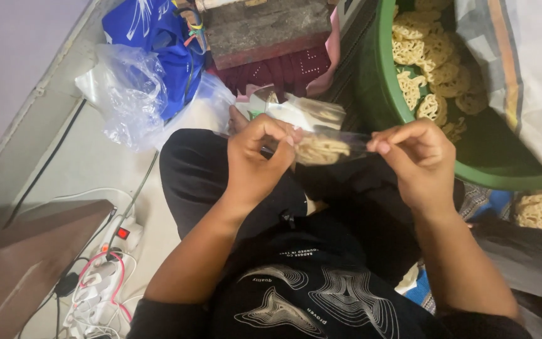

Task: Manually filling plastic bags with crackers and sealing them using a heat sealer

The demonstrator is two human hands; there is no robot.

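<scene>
My left hand and my right hand pinch the two ends of a small clear plastic bag held over my lap. Inside the bag sits a pale yellow lattice-shaped cracker. Just behind the bag lie more clear plastic bags. To the upper right stands a green basin filled with several more lattice crackers, close to my right hand.
A crumpled clear plastic sack and a blue bag lie at the upper left. A white power strip with cables sits on the floor at left, beside a brown board. Packed crackers lie at the right.
</scene>
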